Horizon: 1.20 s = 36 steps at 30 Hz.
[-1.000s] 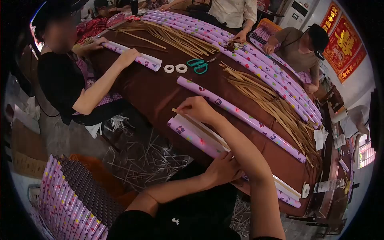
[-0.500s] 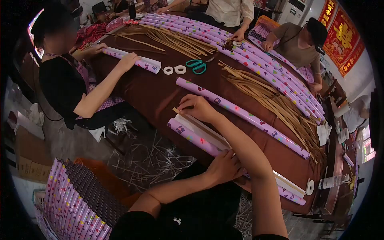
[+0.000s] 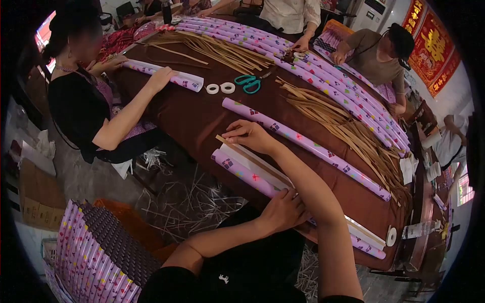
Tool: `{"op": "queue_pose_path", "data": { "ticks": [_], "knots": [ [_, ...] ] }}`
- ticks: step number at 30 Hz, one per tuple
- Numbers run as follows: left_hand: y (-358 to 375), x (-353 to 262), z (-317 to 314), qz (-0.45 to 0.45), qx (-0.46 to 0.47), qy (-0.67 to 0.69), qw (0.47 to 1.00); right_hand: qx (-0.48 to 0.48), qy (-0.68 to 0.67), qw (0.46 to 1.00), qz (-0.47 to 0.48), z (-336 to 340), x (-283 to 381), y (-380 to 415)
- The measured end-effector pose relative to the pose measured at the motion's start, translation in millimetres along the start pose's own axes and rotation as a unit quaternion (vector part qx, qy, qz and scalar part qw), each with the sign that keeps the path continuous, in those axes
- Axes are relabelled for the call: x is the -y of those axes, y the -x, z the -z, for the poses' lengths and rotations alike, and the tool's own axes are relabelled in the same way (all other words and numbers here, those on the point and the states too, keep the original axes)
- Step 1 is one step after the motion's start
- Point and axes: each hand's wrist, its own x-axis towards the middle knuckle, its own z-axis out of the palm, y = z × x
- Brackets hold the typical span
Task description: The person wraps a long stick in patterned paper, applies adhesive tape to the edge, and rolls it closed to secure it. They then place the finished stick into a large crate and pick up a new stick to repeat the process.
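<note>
A pink patterned plastic sheet [image 3: 242, 172], partly rolled into a tube with its white inside showing, lies along the near table edge. A thin tan strip [image 3: 252, 155] runs lengthwise on the white side. At the far left end of the strip, my right hand [image 3: 248, 136] pinches it between thumb and fingertips. My left hand [image 3: 284, 211] is closed over the middle of the rolled sheet, fingers curled; the strip beneath it is partly hidden by my right forearm. Just beyond lies a finished-looking pink tube [image 3: 303, 144], touched by neither hand.
Teal-handled scissors [image 3: 247, 84] and white tape rolls [image 3: 228, 88] lie mid-table; another roll [image 3: 391, 236] is at right. Tan strips [image 3: 343, 118] and long pink tubes [image 3: 348, 96] cover the far side. A co-worker [image 3: 83, 101] holds a sheet at left. Stacked tubes [image 3: 96, 252] stand lower left.
My right hand has shifted very slightly left along the strip's end. My left hand stays put. The co-worker at left has raised and turned their head a little.
</note>
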Motion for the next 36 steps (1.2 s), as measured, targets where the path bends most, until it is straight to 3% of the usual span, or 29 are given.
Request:
{"op": "queue_pose_path", "data": {
  "ticks": [7,9,13,15,23,25,27,30,33,36],
  "knots": [
    [-2.1,1.3,0.4,-0.015,-0.051,0.015,0.998,0.015,-0.011,0.999,-0.031,1.7,5.9,1.0],
    [0.1,-0.5,1.4,0.005,0.012,0.007,1.0,0.009,-0.026,0.999,-0.035,1.3,7.3,1.0],
    [-1.2,1.7,0.3,-0.015,-0.039,-0.015,0.999,-0.021,-0.086,0.995,-0.043,-0.9,11.1,0.7],
    [1.5,0.9,0.4,0.002,0.026,0.004,1.0,-0.016,-0.066,0.997,-0.044,-0.1,10.5,0.1],
    [1.5,-0.4,1.3,0.012,0.042,0.004,0.999,-0.01,-0.044,0.999,-0.014,-1.5,3.0,0.1],
    [0.6,-1.8,0.1,0.019,0.047,0.014,0.999,-0.058,-0.152,0.986,-0.05,0.7,6.4,0.6],
    [0.5,-1.4,-0.8,0.009,0.024,-0.003,1.0,-0.069,-0.14,0.985,-0.072,7.5,5.1,3.4],
    [-1.8,1.7,0.4,-0.027,0.002,-0.043,0.999,-0.061,0.005,0.993,-0.101,31.6,40.0,36.0],
    [0.7,3.9,-4.4,-0.022,0.042,-0.017,0.999,-0.035,0.024,0.987,-0.152,61.8,73.6,102.9],
    [0.2,3.9,-1.3,-0.022,0.037,-0.014,0.999,0.0,0.159,0.956,-0.248,81.8,111.1,190.7]
  ]
}}
